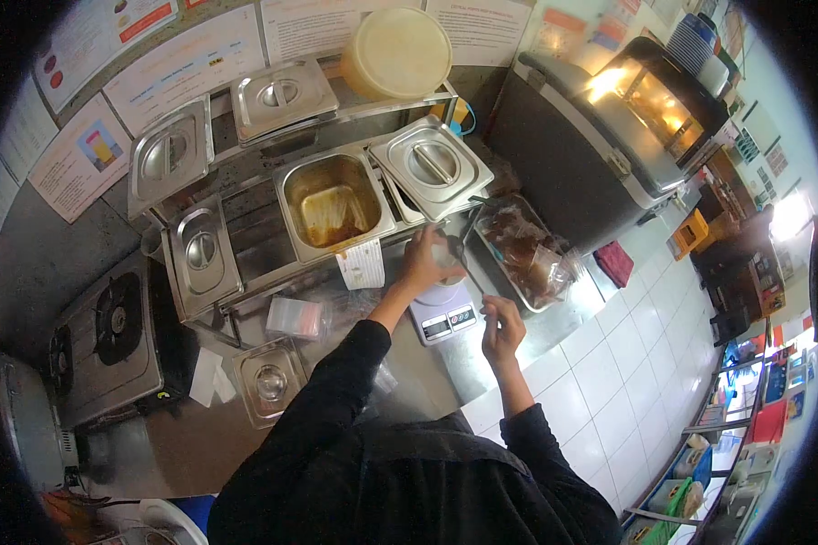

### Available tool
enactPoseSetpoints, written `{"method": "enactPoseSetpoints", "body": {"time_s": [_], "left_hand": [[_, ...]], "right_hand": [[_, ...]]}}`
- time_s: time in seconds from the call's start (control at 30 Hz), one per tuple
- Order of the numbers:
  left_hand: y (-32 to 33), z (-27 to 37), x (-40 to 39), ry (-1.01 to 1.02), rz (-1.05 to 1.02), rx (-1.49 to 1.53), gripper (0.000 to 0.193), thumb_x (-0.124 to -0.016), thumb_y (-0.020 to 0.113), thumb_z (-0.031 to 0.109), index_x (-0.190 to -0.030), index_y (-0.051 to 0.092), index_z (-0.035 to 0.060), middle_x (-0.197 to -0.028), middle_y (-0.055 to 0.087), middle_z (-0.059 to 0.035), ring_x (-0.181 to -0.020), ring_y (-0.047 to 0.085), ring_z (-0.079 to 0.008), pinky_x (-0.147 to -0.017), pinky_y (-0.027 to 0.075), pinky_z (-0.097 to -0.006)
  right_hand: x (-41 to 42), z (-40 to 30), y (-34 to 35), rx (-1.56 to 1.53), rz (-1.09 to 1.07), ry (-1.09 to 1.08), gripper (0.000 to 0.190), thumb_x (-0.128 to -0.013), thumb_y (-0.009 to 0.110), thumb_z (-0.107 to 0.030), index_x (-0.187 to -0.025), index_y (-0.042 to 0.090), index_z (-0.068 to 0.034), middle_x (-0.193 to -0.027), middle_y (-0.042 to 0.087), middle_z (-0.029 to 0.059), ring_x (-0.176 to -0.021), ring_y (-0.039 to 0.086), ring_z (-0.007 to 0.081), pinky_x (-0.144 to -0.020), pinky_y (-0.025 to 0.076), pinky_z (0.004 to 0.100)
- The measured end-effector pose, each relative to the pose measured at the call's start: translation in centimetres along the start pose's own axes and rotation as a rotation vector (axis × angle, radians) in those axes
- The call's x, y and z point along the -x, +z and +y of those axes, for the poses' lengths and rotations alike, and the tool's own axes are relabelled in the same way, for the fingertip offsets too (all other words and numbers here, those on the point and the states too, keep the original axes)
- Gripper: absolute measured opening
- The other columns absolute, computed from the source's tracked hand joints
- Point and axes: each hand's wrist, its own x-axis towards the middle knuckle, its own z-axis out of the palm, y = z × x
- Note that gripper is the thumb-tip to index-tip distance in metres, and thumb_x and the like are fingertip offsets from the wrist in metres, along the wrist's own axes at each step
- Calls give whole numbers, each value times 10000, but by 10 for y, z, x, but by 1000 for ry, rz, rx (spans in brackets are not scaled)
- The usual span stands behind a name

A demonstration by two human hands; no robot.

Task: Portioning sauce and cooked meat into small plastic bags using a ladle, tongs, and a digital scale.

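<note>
My left hand (pixel 423 262) curves around a small clear container or bag (pixel 446 255) over a white digital kitchen scale (pixel 443 317). In my right hand (pixel 503 330) is the handle of a long metal utensil (pixel 472 272), whose far end reaches up beside the scale; its tip is hard to make out. Right of the scale lies a steel tray (pixel 545 305) holding brown food in clear plastic bags (pixel 518 238). Behind my left hand, an open steel food pan (pixel 334 204) shows brown residue. A steel lid (pixel 433 163) rests tilted beside that pan.
A packet in clear plastic (pixel 296 318) and another steel lid (pixel 268 381) lie left of the scale. The gas stove (pixel 119 320) stands at the far left. A large dark grey container (pixel 572 143) is at the back right, near a maroon cloth (pixel 613 263).
</note>
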Motion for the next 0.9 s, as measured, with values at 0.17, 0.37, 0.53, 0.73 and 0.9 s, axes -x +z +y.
{"method": "enactPoseSetpoints", "body": {"time_s": [0.17,0.37,0.53,0.73,0.9], "left_hand": [[0,2,0,-30,-33,-38,1112,-453,894,289,-1341,279,24,-990,581,-114,-1011,535,-273,-923,386,-399],[-1,3,0,-34,-24,8,1061,-441,883,360,-1291,325,57,-971,599,-95,-991,520,-321,-854,409,-426],[0,9,-2,-29,-7,-1,1034,-434,884,347,-1276,346,83,-977,603,-101,-968,539,-319,-823,421,-422],[-1,0,-3,-64,-51,1,1092,-443,894,328,-1337,327,61,-1026,546,-132,-978,545,-266,-889,410,-391],[-3,7,-3,-36,-32,11,1021,-477,865,390,-1288,334,70,-990,612,-89,-991,522,-319,-844,398,-436]], "right_hand": [[-5,-2,-3,45,-94,-79,97,-813,603,23,-905,619,-4,-841,636,140,-744,637,240,-623,497,290],[-9,-6,-7,111,-177,-160,133,-778,627,33,-901,621,-15,-820,631,130,-716,630,251,-607,498,298],[-13,-3,-10,126,-185,-200,181,-765,644,9,-936,618,-44,-794,619,105,-673,611,237,-570,486,309],[-14,-4,-7,81,-149,-87,101,-801,617,4,-897,619,-30,-823,632,108,-664,611,207,-558,482,290],[-7,9,-2,-98,21,113,93,-887,553,-72,-892,615,-3,-827,638,105,-638,597,148,-538,466,245]]}}
